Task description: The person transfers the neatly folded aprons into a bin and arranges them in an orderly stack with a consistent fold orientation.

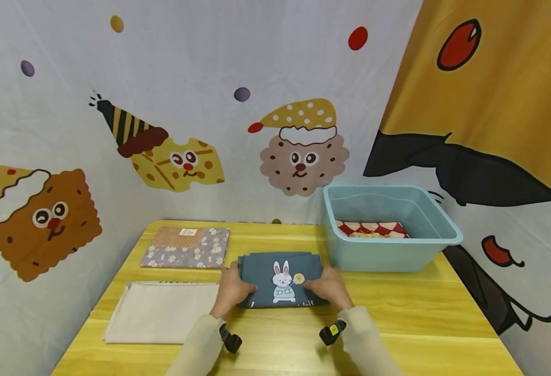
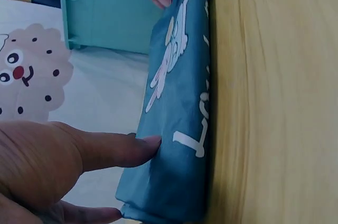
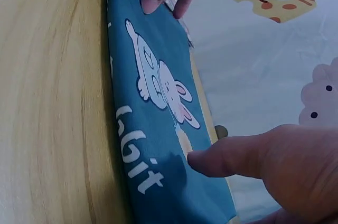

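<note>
A folded dark teal cloth with a white rabbit print and white lettering lies on the table in front of me. My left hand grips its left end, the thumb on top and the other fingers at the edge. At the right end my right hand holds it the same way, thumb near the yellow flower print. The left wrist view shows the left thumb pressing on the cloth beside the lettering. In the right wrist view, the right thumb rests on top, while the fingers beneath are mostly hidden.
A light blue bin stands at the back right, with a red-and-white checked cloth inside. To the left lie a folded floral cloth and a folded cream cloth. A printed curtain hangs behind the wooden table.
</note>
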Action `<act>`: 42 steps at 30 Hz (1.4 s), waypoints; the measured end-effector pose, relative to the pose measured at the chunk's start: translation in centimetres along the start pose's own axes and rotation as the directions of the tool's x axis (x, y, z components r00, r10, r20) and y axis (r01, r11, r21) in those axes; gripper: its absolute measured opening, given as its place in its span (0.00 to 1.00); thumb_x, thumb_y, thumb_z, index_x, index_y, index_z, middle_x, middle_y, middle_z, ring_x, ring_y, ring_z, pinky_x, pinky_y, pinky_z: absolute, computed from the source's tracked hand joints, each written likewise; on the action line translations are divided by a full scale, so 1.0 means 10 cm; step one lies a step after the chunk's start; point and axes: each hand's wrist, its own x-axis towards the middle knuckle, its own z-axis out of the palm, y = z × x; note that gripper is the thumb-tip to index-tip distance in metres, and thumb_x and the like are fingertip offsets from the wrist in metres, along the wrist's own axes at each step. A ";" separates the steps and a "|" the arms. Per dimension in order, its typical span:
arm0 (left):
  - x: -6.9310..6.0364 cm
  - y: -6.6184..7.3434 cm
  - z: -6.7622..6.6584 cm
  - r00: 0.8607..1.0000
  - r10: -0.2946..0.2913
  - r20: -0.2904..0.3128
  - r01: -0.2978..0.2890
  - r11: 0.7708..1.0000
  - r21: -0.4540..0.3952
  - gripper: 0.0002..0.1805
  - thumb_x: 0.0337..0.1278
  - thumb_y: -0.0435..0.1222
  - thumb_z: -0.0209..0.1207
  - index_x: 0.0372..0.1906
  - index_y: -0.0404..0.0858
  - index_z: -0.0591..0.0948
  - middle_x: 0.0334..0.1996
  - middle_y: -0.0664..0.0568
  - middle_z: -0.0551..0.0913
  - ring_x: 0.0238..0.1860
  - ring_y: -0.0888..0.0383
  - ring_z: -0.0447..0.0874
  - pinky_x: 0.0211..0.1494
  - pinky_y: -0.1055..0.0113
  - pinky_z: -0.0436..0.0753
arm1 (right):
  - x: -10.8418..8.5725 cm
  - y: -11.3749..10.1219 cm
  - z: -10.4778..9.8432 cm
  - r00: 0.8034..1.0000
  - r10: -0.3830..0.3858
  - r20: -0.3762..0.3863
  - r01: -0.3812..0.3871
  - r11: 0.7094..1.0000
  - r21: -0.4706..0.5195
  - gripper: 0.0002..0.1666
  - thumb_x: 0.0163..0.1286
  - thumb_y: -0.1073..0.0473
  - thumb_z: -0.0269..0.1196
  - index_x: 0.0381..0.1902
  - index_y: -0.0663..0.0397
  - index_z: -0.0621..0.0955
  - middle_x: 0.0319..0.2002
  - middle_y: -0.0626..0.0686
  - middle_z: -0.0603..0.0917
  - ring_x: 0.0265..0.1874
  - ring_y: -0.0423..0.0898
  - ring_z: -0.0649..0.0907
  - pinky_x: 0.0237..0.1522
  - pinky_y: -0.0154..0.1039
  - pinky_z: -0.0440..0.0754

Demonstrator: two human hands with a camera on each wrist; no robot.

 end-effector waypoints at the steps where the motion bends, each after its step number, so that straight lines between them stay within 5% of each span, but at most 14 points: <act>1: 0.01 0.00 0.00 1.000 0.002 -0.006 -0.002 1.000 0.003 0.51 0.38 0.31 0.80 0.71 0.25 0.68 0.61 0.23 0.71 0.57 0.34 0.77 0.60 0.43 0.82 | 0.00 0.00 -0.01 1.000 0.010 0.004 -0.010 1.000 0.004 0.49 0.58 0.54 0.75 0.70 0.74 0.69 0.63 0.73 0.75 0.59 0.65 0.77 0.65 0.62 0.76; 10: 0.05 0.02 -0.03 1.000 -0.028 0.007 0.028 0.999 0.019 0.51 0.37 0.31 0.81 0.68 0.20 0.67 0.57 0.24 0.78 0.57 0.33 0.80 0.60 0.44 0.83 | 0.01 0.05 -0.07 1.000 0.017 0.019 -0.018 1.000 0.012 0.34 0.57 0.55 0.75 0.53 0.75 0.77 0.45 0.65 0.83 0.41 0.56 0.81 0.49 0.54 0.83; 17: 0.08 -0.05 -0.05 0.995 -0.072 0.072 0.075 0.997 -0.030 0.31 0.38 0.31 0.80 0.49 0.22 0.79 0.42 0.35 0.83 0.40 0.47 0.81 0.45 0.53 0.86 | 0.06 0.13 -0.10 0.998 0.047 0.029 -0.050 0.994 0.100 0.25 0.55 0.56 0.76 0.40 0.69 0.78 0.36 0.58 0.79 0.35 0.52 0.78 0.36 0.42 0.79; 21: 0.07 -0.08 -0.06 0.994 -0.079 0.080 0.084 0.994 -0.064 0.28 0.38 0.32 0.79 0.48 0.24 0.81 0.42 0.37 0.85 0.40 0.48 0.81 0.44 0.55 0.85 | 0.09 0.18 -0.09 0.998 0.043 0.039 -0.048 0.989 0.143 0.23 0.53 0.57 0.77 0.35 0.66 0.77 0.34 0.56 0.76 0.34 0.51 0.76 0.33 0.39 0.74; 25: 0.05 -0.12 -0.07 0.989 -0.088 0.120 0.106 0.981 -0.162 0.26 0.43 0.31 0.76 0.50 0.24 0.82 0.44 0.37 0.86 0.39 0.51 0.84 0.43 0.57 0.87 | 0.11 0.23 -0.09 0.997 0.041 0.071 -0.053 0.982 0.181 0.27 0.54 0.57 0.77 0.42 0.69 0.79 0.39 0.59 0.80 0.39 0.52 0.78 0.41 0.42 0.79; 30: 0.04 -0.20 -0.09 0.976 -0.059 0.210 0.127 0.936 -0.329 0.29 0.53 0.29 0.70 0.60 0.22 0.77 0.47 0.34 0.85 0.39 0.53 0.88 0.42 0.57 0.89 | 0.12 0.27 -0.09 0.993 0.028 0.114 -0.054 0.972 0.227 0.33 0.57 0.56 0.76 0.54 0.72 0.77 0.48 0.63 0.81 0.46 0.55 0.79 0.52 0.50 0.80; 34: 0.04 -0.27 -0.13 0.968 -0.037 0.249 0.139 0.902 -0.408 0.32 0.57 0.29 0.68 0.66 0.23 0.73 0.48 0.32 0.86 0.39 0.49 0.90 0.42 0.55 0.90 | 0.09 0.30 -0.11 0.990 -0.009 0.141 -0.033 0.956 0.292 0.28 0.62 0.57 0.72 0.53 0.68 0.75 0.47 0.62 0.79 0.45 0.54 0.78 0.49 0.45 0.78; 42: 0.06 -0.32 -0.27 0.960 -0.015 0.281 0.150 0.871 -0.468 0.34 0.59 0.31 0.67 0.70 0.28 0.71 0.44 0.37 0.89 0.37 0.51 0.91 0.43 0.60 0.88 | 0.01 0.25 -0.19 0.969 -0.115 0.219 -0.007 0.872 0.489 0.23 0.69 0.62 0.65 0.56 0.65 0.71 0.38 0.56 0.83 0.32 0.45 0.83 0.35 0.38 0.82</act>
